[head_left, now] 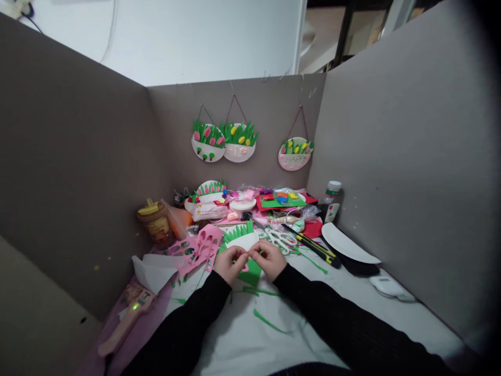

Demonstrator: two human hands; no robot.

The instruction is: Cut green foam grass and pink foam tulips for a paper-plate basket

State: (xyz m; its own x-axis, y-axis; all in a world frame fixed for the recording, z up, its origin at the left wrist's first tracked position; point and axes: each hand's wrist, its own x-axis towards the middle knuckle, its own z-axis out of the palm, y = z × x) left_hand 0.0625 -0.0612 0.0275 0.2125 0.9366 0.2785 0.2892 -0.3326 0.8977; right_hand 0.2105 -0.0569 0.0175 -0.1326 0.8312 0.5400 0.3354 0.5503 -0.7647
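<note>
Green foam sheet (251, 271), lying at lower centre of the frame on the white table cover (242, 339), is showing only partly beneath your hands, with a small pink piece just visible between them. You are working, as it appears, at the fitting or peeling stage: left hand (229, 263) and right hand (270, 259) are meeting at the fingertips, each pinched on something too small to identify, directly over the sheet. The next move would likely be calling for a fine fingertip pull or press, with the soft sheet kept from shifting.

In descending size:
- Grey cardboard partition (78, 172) is enclosing the bench on three sides, matt and flat.
- Three hanging plaques (224, 141), half-round white bases with spiky green grass and pink or yellow tulips, are occupying the upper centre.
- White paper plate (346, 244), smooth and round-edged, is sitting at centre right.
- Pink foam cut-out sheet (201, 250), soft and pierced with tulip-shaped holes, is lying left of your hands.
- Pink glue gun (127, 316), hard plastic with a green light glowing, is resting at lower left.
- White half plate with green fringe (240, 236) is lying just above your hands.
- Yellow-and-black utility knife (315, 248) is pointing diagonally at centre right.
- Glue bottle (332, 201), white-capped, is standing upright against the right wall.
</note>
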